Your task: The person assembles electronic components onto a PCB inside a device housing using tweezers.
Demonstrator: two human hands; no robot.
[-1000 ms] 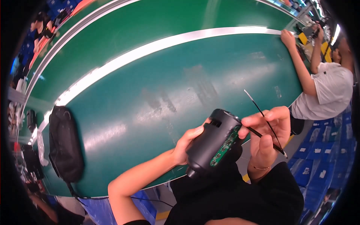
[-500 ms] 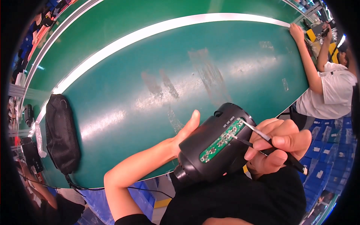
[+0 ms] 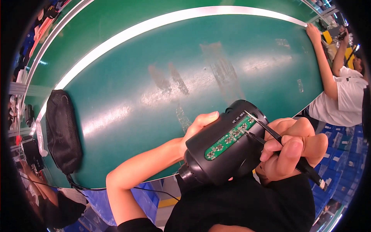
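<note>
My left hand (image 3: 198, 127) is wrapped round the far side of a black cylindrical device (image 3: 201, 158), its thumb along the top. The device is tilted and held over the table's near edge. A green circuit board (image 3: 226, 142) with several small switches sits in a long slot on its side. Between the fingers of my right hand (image 3: 291, 149) is a pair of black tweezers (image 3: 272, 133). Their two tips are apart, over the upper end of the board; I cannot tell whether they touch it. The device's underside is hidden.
A black mesh pouch (image 3: 63, 131) with a cable lies at the left of the green table (image 3: 127, 96). A white strip (image 3: 154, 23) curves across the table. At the right, a co-worker in a white shirt (image 3: 336, 96) rests an arm on the table edge. Blue bins (image 3: 344, 154) stand at lower right.
The tweezers have turned slightly, their tips shifting across the upper end of the board. My left thumb has come down from upright onto the device. The view has shifted slightly.
</note>
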